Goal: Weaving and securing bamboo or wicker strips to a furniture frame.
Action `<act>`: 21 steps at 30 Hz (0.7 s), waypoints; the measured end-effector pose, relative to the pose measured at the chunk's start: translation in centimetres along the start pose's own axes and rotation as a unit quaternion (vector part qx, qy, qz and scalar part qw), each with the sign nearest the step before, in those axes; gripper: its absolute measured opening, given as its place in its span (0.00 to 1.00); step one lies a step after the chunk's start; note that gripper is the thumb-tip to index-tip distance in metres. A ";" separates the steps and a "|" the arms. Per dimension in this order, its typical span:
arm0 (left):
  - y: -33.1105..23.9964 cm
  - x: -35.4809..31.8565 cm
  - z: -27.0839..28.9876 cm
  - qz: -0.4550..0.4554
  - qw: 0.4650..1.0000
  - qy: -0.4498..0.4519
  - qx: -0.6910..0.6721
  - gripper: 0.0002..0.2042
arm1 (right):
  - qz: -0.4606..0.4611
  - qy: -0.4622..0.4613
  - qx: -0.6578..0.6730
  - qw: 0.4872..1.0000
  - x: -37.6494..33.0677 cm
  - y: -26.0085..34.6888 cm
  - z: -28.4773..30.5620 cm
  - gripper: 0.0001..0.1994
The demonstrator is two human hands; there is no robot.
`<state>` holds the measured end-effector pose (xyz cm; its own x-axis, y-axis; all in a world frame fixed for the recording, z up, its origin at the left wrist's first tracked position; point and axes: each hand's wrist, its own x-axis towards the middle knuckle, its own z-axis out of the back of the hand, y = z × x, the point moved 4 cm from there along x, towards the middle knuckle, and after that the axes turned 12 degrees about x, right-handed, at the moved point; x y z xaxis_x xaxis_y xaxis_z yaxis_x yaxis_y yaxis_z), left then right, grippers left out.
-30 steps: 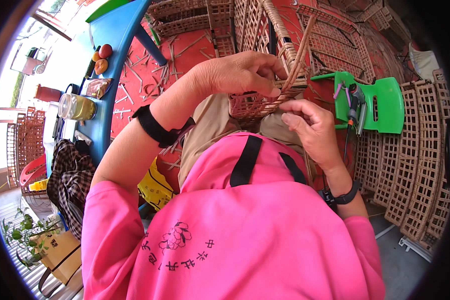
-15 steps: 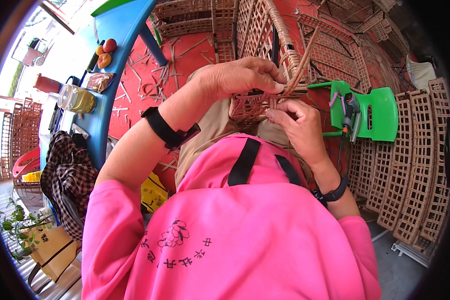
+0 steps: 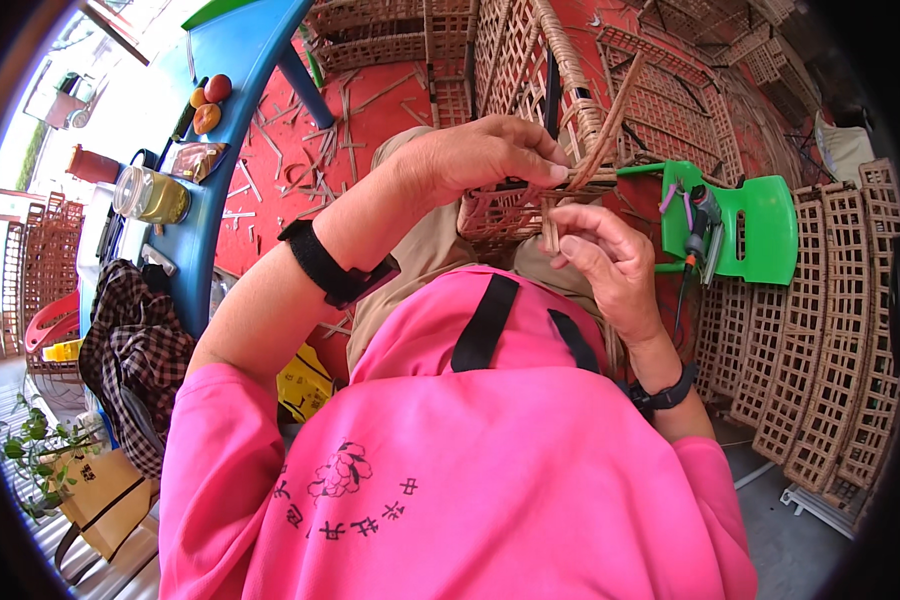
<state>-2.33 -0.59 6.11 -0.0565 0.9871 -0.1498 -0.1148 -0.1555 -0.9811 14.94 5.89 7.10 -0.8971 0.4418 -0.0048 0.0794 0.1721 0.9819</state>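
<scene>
Wickerwork sits in front of your chest: a small brown woven rattan basket [image 3: 505, 212], held over your lap between both hands. Your left hand [image 3: 480, 155] comes in from above, its grip pinched on the flat cane strips [image 3: 610, 115] at the basket's rim. Your right hand [image 3: 610, 265] is just below, fingers curled and pressed around a strip at the basket's side. To your left, the blue plastic worktop [image 3: 235, 60] carries a clear jar with yellowish contents [image 3: 150, 195] and a flat shiny brown packet [image 3: 195, 160] beside it. A yellow package [image 3: 305, 385] lies on the red floor [image 3: 370, 115] by your left elbow. A green plastic chair [image 3: 760, 225] holds tools at your right.
</scene>
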 end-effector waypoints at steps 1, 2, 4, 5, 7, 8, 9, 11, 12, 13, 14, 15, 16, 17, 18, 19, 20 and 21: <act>0.0 0.0 0.0 0.007 1.000 0.000 0.002 0.14 | 0.036 0.047 0.023 0.998 0.1 0.2 -0.2 0.12; 0.1 0.0 0.0 0.015 1.000 0.000 0.003 0.14 | 0.031 0.050 0.009 0.998 0.2 -0.1 -0.1 0.12; 0.1 -0.1 0.0 0.015 1.000 -0.004 -0.013 0.14 | 0.122 0.068 -0.021 0.990 0.5 -0.2 -0.4 0.11; 0.2 0.0 0.0 0.019 0.999 -0.002 -0.030 0.14 | 0.125 0.065 -0.015 0.990 0.7 -0.3 -0.1 0.11; 0.1 0.0 0.0 0.010 1.000 -0.004 -0.022 0.13 | 0.170 0.081 -0.115 0.975 1.1 -0.3 0.0 0.09; 0.1 0.0 0.1 0.003 1.000 -0.004 -0.017 0.13 | 0.167 0.086 -0.127 0.974 1.2 -0.5 0.1 0.09; 0.1 0.0 0.1 0.006 1.000 -0.004 -0.016 0.13 | 0.136 0.058 -0.126 0.981 1.2 -0.9 0.2 0.08; 0.2 0.0 0.0 0.009 0.999 -0.010 -0.039 0.13 | 0.104 0.030 -0.125 0.986 1.2 -1.3 0.2 0.08; 0.2 0.0 0.0 0.007 0.999 -0.012 -0.041 0.13 | 0.049 -0.019 -0.057 0.997 1.3 -1.9 0.4 0.07; 0.2 0.1 0.0 0.007 0.999 -0.010 -0.049 0.13 | -0.006 -0.068 0.011 0.998 1.3 -2.4 0.7 0.06; 0.2 0.1 -0.1 0.008 0.998 -0.007 -0.057 0.13 | -0.007 -0.068 0.011 0.998 1.4 -2.5 0.5 0.06; 0.1 0.1 -0.1 0.007 0.998 -0.007 -0.058 0.13 | -0.019 -0.082 0.005 0.996 1.5 -2.5 0.5 0.07; 0.1 0.1 -0.1 0.006 0.999 -0.020 -0.042 0.13 | -0.028 -0.100 -0.001 0.995 1.6 -2.5 0.6 0.07; 0.0 0.1 0.0 0.004 0.999 -0.030 -0.025 0.13 | -0.031 -0.098 -0.002 0.995 1.6 -2.5 0.4 0.07; -0.1 0.1 0.0 0.002 0.999 -0.033 -0.026 0.13 | -0.042 -0.109 0.011 0.993 1.7 -2.5 0.4 0.08; -0.1 0.0 0.0 0.009 0.999 -0.036 -0.021 0.14 | -0.054 -0.118 0.024 0.991 1.8 -2.5 0.4 0.08; -0.2 -0.1 0.0 0.014 0.999 -0.038 -0.016 0.14 | -0.054 -0.117 0.022 0.991 2.0 -2.5 0.4 0.08; -0.3 -0.2 0.0 0.015 0.999 -0.040 -0.016 0.14 | -0.066 -0.116 0.021 0.991 2.1 -2.5 0.3 0.08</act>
<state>-2.29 -0.78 6.40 -0.1390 0.9754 -0.1709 -0.0795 -0.1830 -0.9799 13.00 6.66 4.62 -0.7776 0.6020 -0.1816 -0.0103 0.2765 0.9610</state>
